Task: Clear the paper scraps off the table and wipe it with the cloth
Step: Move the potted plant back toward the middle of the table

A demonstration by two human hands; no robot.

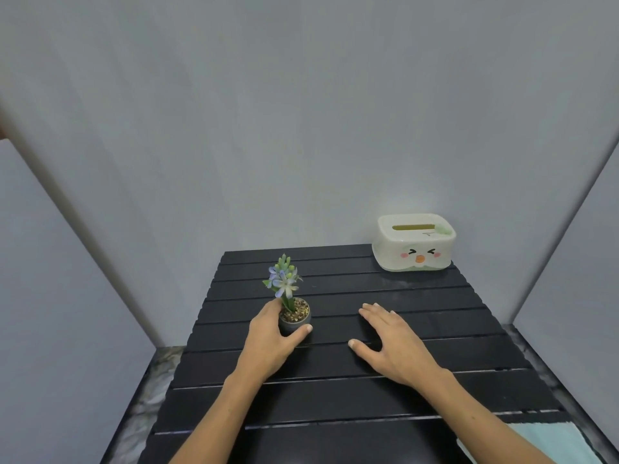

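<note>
The left hand's fingers (303, 330) curl around the small grey flower pot (294, 320), thumb at the front, the rest behind; the right hand (390, 343) lies flat and spread on the desk (435, 363), gripping nothing. The pot is narrow and the flower stem (284, 283) tall above it, so a hurried lift or slide could likely tip it and spill the pebbles on top; the slat grooves might catch its base. No paper scraps show anywhere in view. The cloth (542, 440), pale blue-green, lies at the near right edge, partly behind the right forearm and well apart from both hands. The desk is black and slatted; a cream tissue box (415, 242) sits at its far right corner; plain grey walls close in on three sides.
</note>
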